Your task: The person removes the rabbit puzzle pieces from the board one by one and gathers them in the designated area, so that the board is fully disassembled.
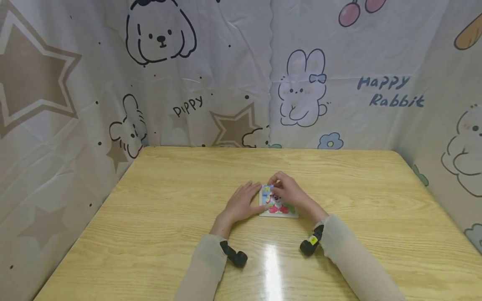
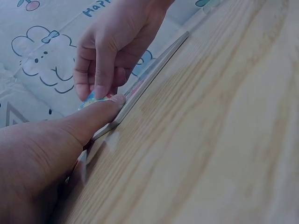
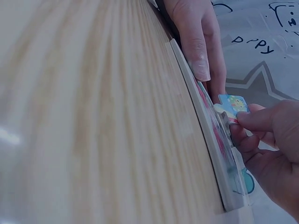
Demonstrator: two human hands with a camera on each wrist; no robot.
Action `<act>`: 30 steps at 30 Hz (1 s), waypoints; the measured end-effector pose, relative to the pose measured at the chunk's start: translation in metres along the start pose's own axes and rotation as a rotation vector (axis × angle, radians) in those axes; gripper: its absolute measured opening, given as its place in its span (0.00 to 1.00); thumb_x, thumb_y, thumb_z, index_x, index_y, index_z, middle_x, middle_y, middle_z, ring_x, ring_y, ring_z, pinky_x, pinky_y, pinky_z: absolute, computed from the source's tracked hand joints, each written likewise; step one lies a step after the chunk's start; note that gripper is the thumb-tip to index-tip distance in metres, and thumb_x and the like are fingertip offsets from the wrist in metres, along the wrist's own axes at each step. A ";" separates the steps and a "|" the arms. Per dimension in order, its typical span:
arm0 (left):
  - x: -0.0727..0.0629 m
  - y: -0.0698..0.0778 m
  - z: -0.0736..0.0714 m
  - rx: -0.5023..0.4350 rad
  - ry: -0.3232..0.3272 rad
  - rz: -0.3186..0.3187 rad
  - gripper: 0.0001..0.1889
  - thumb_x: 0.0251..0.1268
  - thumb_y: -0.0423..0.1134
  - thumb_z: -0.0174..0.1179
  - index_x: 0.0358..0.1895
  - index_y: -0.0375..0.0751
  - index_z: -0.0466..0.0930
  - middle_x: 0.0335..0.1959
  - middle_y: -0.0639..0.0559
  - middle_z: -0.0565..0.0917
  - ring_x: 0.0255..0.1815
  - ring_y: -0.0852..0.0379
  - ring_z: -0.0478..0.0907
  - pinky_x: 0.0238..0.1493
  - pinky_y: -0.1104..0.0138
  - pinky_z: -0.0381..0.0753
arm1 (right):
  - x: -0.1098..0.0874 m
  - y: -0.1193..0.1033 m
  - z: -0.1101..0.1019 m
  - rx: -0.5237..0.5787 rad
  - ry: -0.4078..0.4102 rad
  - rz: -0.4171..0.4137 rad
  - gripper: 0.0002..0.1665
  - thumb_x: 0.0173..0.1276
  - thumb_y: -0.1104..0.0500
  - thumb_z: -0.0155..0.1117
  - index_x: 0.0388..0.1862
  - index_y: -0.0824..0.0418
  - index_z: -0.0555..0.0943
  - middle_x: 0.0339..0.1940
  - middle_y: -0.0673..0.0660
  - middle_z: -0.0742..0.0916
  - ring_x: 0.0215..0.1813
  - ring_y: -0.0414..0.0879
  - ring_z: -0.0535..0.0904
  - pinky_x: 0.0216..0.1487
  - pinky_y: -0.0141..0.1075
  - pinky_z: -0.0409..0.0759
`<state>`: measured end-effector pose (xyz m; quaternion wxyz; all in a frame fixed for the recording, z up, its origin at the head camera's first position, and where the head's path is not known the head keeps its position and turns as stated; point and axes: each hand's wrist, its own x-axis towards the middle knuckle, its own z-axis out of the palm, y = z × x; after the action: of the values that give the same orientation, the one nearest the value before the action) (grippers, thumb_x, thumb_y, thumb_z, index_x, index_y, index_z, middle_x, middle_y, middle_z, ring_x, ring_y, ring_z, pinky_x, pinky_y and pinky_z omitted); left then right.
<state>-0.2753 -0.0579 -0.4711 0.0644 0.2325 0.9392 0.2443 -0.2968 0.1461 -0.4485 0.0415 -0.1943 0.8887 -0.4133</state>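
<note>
A small picture jigsaw puzzle (image 1: 278, 210) in a pale tray lies flat on the wooden table, showing a cartoon figure in red and green. My right hand (image 1: 290, 191) is over its upper part and pinches a jigsaw piece (image 3: 235, 102) between thumb and fingers. This piece is blue with a yellow figure, and in the right wrist view it is tipped up from the tray. At the tray's left side rests my left hand (image 1: 242, 203), its fingers stretched toward the upper left corner and its thumb (image 2: 105, 112) lying on the lower left edge.
The wooden table (image 1: 169, 188) spreads around the puzzle on every side. Behind it and at both sides hangs a pale curtain (image 1: 233, 71) with cartoon prints. Black wrist cameras (image 1: 236, 256) are strapped over the pale sleeves (image 1: 355, 255).
</note>
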 end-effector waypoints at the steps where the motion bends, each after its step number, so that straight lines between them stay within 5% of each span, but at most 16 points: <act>1: 0.000 0.000 0.000 -0.002 0.000 0.000 0.42 0.64 0.63 0.57 0.77 0.48 0.57 0.79 0.52 0.59 0.82 0.50 0.47 0.84 0.55 0.44 | -0.001 0.001 -0.001 0.007 0.000 0.008 0.06 0.72 0.68 0.56 0.46 0.63 0.76 0.51 0.62 0.80 0.54 0.56 0.82 0.55 0.44 0.85; 30: -0.001 0.004 -0.001 -0.033 0.009 0.009 0.42 0.64 0.61 0.59 0.76 0.45 0.58 0.79 0.48 0.59 0.82 0.48 0.47 0.84 0.53 0.44 | -0.037 0.039 -0.040 0.001 0.117 0.062 0.06 0.72 0.67 0.56 0.46 0.62 0.76 0.53 0.62 0.81 0.59 0.60 0.79 0.62 0.52 0.80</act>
<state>-0.2729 -0.0561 -0.4685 0.0629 0.2344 0.9343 0.2610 -0.2840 0.2117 -0.4545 0.0024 -0.1423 0.8949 -0.4229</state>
